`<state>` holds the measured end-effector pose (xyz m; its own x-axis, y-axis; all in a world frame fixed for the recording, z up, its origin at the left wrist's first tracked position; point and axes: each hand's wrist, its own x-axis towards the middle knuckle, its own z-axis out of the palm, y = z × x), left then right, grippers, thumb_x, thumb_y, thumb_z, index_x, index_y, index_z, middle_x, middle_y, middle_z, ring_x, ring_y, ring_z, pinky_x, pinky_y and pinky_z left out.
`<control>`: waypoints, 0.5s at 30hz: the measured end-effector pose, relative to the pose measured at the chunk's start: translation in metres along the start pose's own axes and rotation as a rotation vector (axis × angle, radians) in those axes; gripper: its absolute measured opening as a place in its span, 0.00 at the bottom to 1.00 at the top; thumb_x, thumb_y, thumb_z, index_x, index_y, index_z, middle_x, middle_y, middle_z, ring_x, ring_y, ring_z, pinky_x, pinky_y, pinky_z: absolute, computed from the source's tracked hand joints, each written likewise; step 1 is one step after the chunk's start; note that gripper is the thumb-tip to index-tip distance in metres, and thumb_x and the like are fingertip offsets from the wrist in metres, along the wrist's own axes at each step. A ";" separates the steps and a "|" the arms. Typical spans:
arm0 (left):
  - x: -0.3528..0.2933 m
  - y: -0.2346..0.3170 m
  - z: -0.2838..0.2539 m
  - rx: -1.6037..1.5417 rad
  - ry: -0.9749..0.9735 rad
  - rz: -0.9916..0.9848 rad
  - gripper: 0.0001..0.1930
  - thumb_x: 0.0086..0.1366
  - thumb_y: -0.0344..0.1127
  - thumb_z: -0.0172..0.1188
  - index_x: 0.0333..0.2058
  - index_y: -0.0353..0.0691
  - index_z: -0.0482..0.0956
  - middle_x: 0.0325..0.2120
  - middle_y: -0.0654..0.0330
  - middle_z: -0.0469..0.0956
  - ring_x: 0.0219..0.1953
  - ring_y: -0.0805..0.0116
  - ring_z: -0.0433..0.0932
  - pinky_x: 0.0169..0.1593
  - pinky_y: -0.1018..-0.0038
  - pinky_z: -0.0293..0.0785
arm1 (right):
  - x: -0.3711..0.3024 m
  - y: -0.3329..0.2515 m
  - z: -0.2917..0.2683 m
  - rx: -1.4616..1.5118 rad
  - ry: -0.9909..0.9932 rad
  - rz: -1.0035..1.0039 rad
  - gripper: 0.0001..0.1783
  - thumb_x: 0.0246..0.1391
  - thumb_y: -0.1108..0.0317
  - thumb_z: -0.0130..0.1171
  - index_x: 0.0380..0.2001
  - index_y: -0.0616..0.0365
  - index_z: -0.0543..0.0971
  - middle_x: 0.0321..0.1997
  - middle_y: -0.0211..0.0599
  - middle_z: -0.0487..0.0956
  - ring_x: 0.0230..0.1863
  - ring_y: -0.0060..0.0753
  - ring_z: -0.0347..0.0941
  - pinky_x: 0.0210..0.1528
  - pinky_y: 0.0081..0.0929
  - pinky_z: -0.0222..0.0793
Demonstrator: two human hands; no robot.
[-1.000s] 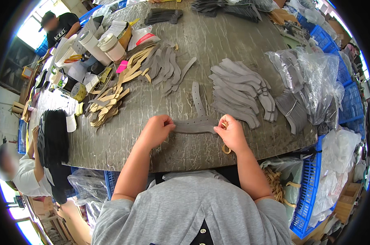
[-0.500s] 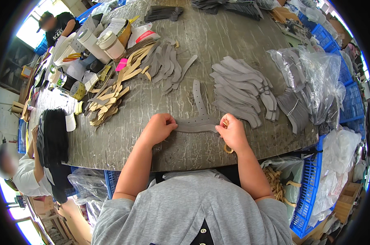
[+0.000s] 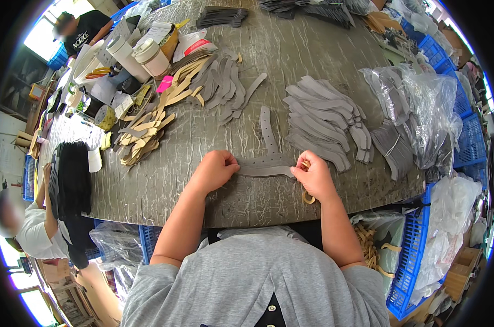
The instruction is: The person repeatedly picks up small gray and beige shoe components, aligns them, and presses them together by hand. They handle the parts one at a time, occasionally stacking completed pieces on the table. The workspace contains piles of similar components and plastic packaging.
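Note:
My left hand (image 3: 214,171) pinches the left end of a curved grey strip (image 3: 266,171) near the front of the table. Its right end is between the thumb and finger of my right hand (image 3: 315,177). Tucked in that same right hand is a gold-coloured tool with a ring handle (image 3: 309,197), which looks like scissors; its blades are hidden. Just behind the strip, partly along its upper edge, lies a grey piece with a row of holes (image 3: 266,131), one arm of it pointing away from me.
Grey strips (image 3: 317,120) are heaped to the right, beside a tied bundle (image 3: 394,150) and clear plastic bags (image 3: 432,111). Tan strips (image 3: 146,136) and more grey ones lie left, near white containers (image 3: 151,57). A blue crate (image 3: 416,250) stands at the right edge. Two people work at left.
Both hands keep their pinch on the grey strip, with only a slight shift. The gold ring handle hangs at a slightly different angle under my right hand.

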<state>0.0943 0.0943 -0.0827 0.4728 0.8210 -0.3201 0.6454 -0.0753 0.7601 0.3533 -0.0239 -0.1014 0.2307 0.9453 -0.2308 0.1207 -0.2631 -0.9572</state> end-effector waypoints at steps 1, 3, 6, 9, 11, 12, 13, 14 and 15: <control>0.001 -0.001 0.000 0.000 -0.003 0.000 0.06 0.56 0.30 0.65 0.30 0.33 0.80 0.19 0.62 0.78 0.21 0.75 0.76 0.28 0.75 0.71 | 0.001 0.000 0.000 0.023 -0.005 0.002 0.11 0.51 0.76 0.64 0.27 0.59 0.70 0.22 0.24 0.70 0.23 0.15 0.62 0.25 0.20 0.60; 0.001 0.000 0.001 0.007 -0.005 0.000 0.06 0.56 0.30 0.65 0.30 0.33 0.80 0.19 0.61 0.78 0.21 0.75 0.76 0.28 0.75 0.72 | 0.003 0.002 -0.001 0.070 -0.012 0.005 0.11 0.51 0.77 0.64 0.27 0.57 0.69 0.22 0.23 0.69 0.23 0.14 0.61 0.25 0.19 0.59; 0.000 0.002 0.000 0.014 0.000 -0.010 0.07 0.56 0.31 0.66 0.30 0.33 0.81 0.19 0.59 0.78 0.22 0.72 0.76 0.29 0.73 0.72 | 0.002 0.000 -0.001 0.040 -0.026 -0.002 0.11 0.51 0.77 0.64 0.28 0.58 0.69 0.22 0.23 0.69 0.23 0.14 0.62 0.24 0.19 0.59; 0.000 0.000 0.000 0.001 -0.005 -0.028 0.09 0.55 0.34 0.66 0.30 0.34 0.81 0.19 0.56 0.79 0.23 0.67 0.77 0.31 0.69 0.73 | -0.001 -0.008 -0.002 -0.057 -0.017 -0.027 0.12 0.51 0.77 0.64 0.28 0.58 0.69 0.22 0.24 0.70 0.24 0.14 0.64 0.24 0.18 0.61; 0.000 0.001 -0.001 -0.010 -0.018 -0.030 0.08 0.56 0.33 0.66 0.30 0.34 0.81 0.19 0.57 0.78 0.22 0.69 0.76 0.30 0.70 0.73 | -0.001 -0.006 -0.003 -0.021 -0.022 -0.026 0.11 0.51 0.78 0.65 0.29 0.58 0.70 0.22 0.24 0.71 0.24 0.14 0.65 0.25 0.18 0.64; 0.000 0.001 -0.001 -0.048 -0.025 -0.050 0.08 0.56 0.33 0.66 0.30 0.34 0.81 0.19 0.58 0.78 0.21 0.70 0.76 0.29 0.71 0.72 | -0.001 -0.005 -0.003 -0.003 -0.025 -0.025 0.11 0.51 0.78 0.65 0.29 0.58 0.70 0.22 0.25 0.71 0.25 0.14 0.66 0.26 0.18 0.65; 0.001 0.000 -0.001 -0.085 -0.033 -0.070 0.07 0.56 0.32 0.65 0.30 0.34 0.81 0.19 0.58 0.78 0.21 0.70 0.76 0.28 0.71 0.72 | -0.001 -0.006 -0.003 0.031 -0.045 -0.008 0.12 0.50 0.79 0.64 0.30 0.58 0.70 0.23 0.25 0.71 0.25 0.14 0.67 0.27 0.17 0.66; 0.001 0.000 -0.001 -0.123 -0.040 -0.089 0.07 0.57 0.32 0.65 0.30 0.34 0.81 0.18 0.59 0.78 0.21 0.71 0.76 0.28 0.72 0.72 | -0.002 -0.007 -0.004 0.064 -0.065 0.010 0.12 0.50 0.80 0.64 0.30 0.58 0.70 0.24 0.24 0.71 0.26 0.15 0.68 0.28 0.17 0.68; 0.001 0.001 -0.002 -0.117 -0.043 -0.088 0.06 0.57 0.31 0.65 0.30 0.34 0.80 0.19 0.60 0.78 0.21 0.73 0.76 0.27 0.73 0.72 | -0.002 -0.008 -0.004 0.098 -0.085 0.027 0.12 0.50 0.81 0.64 0.30 0.58 0.70 0.24 0.24 0.71 0.26 0.15 0.68 0.29 0.17 0.70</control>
<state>0.0938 0.0961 -0.0808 0.4438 0.7965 -0.4106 0.6124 0.0649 0.7879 0.3561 -0.0242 -0.0926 0.1498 0.9521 -0.2666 0.0199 -0.2725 -0.9620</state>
